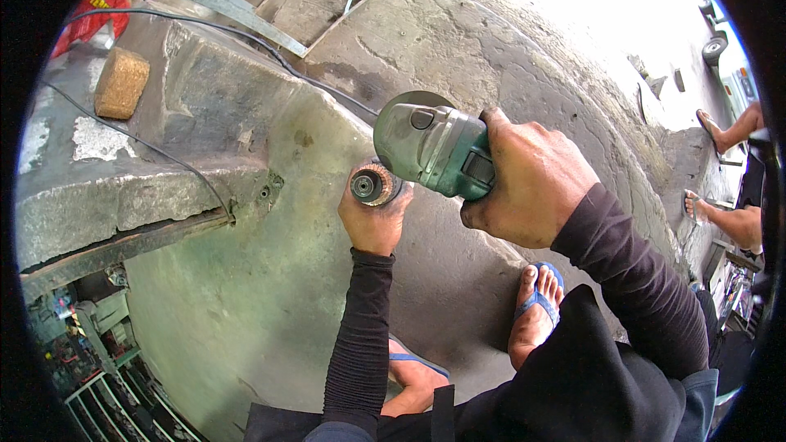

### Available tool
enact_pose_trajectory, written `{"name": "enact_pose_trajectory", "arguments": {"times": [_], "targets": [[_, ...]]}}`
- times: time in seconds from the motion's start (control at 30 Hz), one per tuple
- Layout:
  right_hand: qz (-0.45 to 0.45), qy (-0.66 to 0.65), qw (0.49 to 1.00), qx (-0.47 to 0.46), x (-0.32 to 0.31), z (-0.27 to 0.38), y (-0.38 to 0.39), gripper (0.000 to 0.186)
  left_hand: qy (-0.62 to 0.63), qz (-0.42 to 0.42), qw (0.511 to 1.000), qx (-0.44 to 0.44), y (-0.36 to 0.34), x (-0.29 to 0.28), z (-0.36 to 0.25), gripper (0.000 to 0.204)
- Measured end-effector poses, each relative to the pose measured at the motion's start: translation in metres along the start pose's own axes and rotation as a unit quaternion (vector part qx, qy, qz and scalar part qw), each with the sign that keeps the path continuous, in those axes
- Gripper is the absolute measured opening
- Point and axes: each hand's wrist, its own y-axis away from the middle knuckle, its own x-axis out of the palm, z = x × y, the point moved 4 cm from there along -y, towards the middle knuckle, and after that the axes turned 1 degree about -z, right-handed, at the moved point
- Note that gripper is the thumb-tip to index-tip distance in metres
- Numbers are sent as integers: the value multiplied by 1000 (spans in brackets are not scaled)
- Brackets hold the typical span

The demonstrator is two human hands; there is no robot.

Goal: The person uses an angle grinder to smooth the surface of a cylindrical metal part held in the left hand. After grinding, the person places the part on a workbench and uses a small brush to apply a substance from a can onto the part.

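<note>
My left hand (pixel 373 227) is wrapped round a motor armature (pixel 366 186), with its dark round end turned up and copper-coloured windings showing about it. Just to the right, my right hand (pixel 536 180) grips the green body of an angle grinder (pixel 438 147). The grinder's grey metal head points left, above and beside the armature; from this side I cannot tell whether they touch. A thin disc (pixel 423 98) shows at the head's far edge. Whether the disc is spinning cannot be made out.
A brown block (pixel 123 83) rests on the concrete ledge (pixel 196 188) at left. A dark cable (pixel 246 37) runs across the far left toward the grinder, near a metal frame (pixel 221 4). Other people's legs (pixel 733 127) are at right. My sandalled foot (pixel 538 307) is below.
</note>
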Motion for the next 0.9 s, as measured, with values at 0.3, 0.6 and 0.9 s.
{"name": "enact_pose_trajectory", "arguments": {"times": [0.3, 0.6, 0.9], "targets": [[32, -9, 999, 16, 4, 2, 0, 56, 31, -19, 999, 6, 2, 1, -6, 49], [21, -8, 1000, 22, -2, 0, 5, 56, -3, 12, 1000, -3, 0, 0, -2, 51], [37, -5, 999, 15, 3, 1, 4, 52, 36, 1, 999, 1, 0, 2, 0, 53]]}}
